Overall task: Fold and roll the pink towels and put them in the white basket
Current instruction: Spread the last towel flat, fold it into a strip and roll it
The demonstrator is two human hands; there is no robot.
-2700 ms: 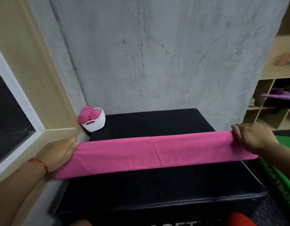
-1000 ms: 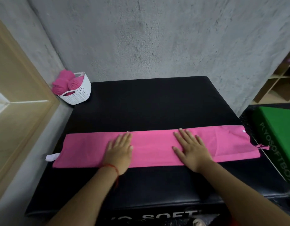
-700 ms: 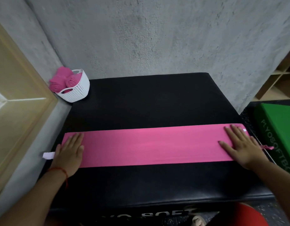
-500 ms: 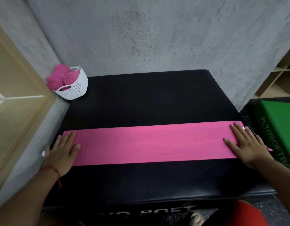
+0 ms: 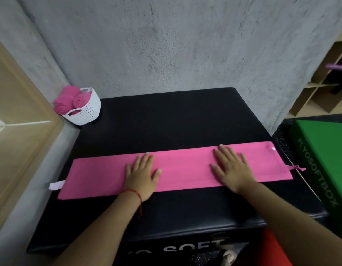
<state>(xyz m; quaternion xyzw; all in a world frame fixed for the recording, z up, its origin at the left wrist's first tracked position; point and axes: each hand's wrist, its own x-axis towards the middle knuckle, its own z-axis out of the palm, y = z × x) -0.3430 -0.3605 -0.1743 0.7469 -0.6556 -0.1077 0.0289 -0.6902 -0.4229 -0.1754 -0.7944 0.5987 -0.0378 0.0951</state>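
A pink towel (image 5: pixel 185 167), folded into a long narrow strip, lies flat across the black padded box (image 5: pixel 166 123). My left hand (image 5: pixel 142 174) presses flat on the strip left of its middle, fingers straight. My right hand (image 5: pixel 230 167) lies flat on it right of the middle, fingers spread. A white tag (image 5: pixel 55 185) sticks out at the strip's left end. The white basket (image 5: pixel 87 110) stands at the box's far left corner, tilted, with rolled pink towels (image 5: pixel 69 99) in it.
A concrete wall rises behind the box. A wooden frame (image 5: pixel 22 120) runs along the left. A green soft box (image 5: pixel 323 154) sits to the right, with wooden shelves (image 5: pixel 327 81) beyond it. Something red (image 5: pixel 275 250) shows below the box's front edge.
Both hands have slid from the strip's two ends inward to its middle part, staying flat on the towel. The towel stays on the box.
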